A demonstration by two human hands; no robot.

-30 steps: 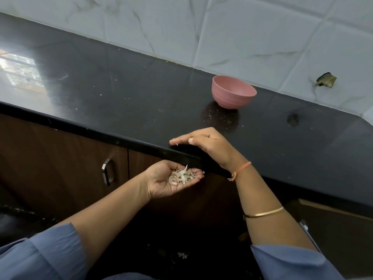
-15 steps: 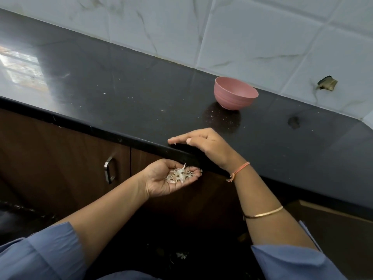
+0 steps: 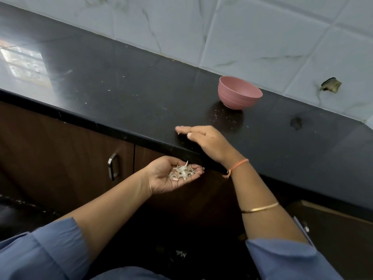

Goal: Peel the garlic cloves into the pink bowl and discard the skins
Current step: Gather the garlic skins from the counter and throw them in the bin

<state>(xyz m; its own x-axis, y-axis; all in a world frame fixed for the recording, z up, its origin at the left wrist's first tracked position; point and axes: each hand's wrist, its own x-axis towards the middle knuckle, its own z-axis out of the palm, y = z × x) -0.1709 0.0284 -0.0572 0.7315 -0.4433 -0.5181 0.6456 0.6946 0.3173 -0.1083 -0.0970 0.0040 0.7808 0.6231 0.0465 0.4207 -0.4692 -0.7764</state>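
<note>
We cupped garlic skins [image 3: 181, 172] in our left hand [image 3: 171, 174] below the bench [image 3: 141, 93] edge — right hand [image 3: 203, 141] flat, empty, sweeping scraps — for discarding.

The inside of the bowl [image 3: 239, 95] is hidden by its near wall. Small pale scraps on the floor [image 3: 181, 254] cannot be made out.

Countertop [image 3: 125, 85] open left of pink bowl [image 3: 239, 94]; bowl only obstacle, near wall.
</note>
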